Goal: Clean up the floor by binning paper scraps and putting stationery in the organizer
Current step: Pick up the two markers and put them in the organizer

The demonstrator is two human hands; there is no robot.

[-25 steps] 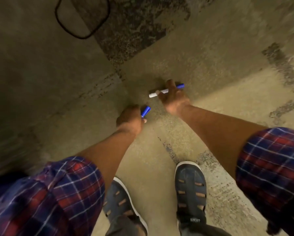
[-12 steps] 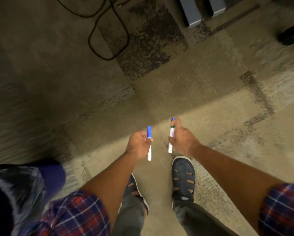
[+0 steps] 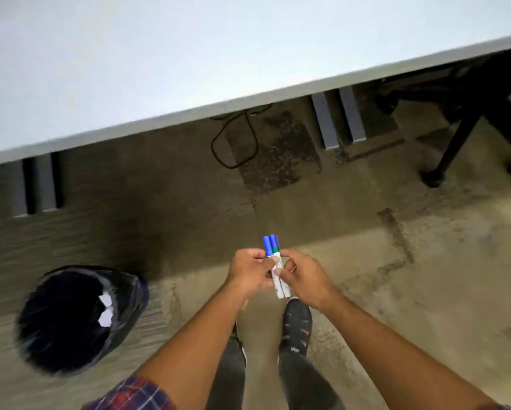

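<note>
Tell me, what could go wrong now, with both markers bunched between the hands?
The two markers are pinched side by side between the left hand and the right hand, so one could slip out and drop to the carpet. The open bin stands close on the left; a dropped marker might land among the paper scraps.

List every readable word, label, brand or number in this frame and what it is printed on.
"SPORT", roughly: small white lettering on the heel tab of the right shoe, soft but just legible.
Markers, pinched side by side between both hands: any print on the white barrels is too blurred to read.
Nothing readable on the bin, the paper scraps inside it, or the desk.
</note>
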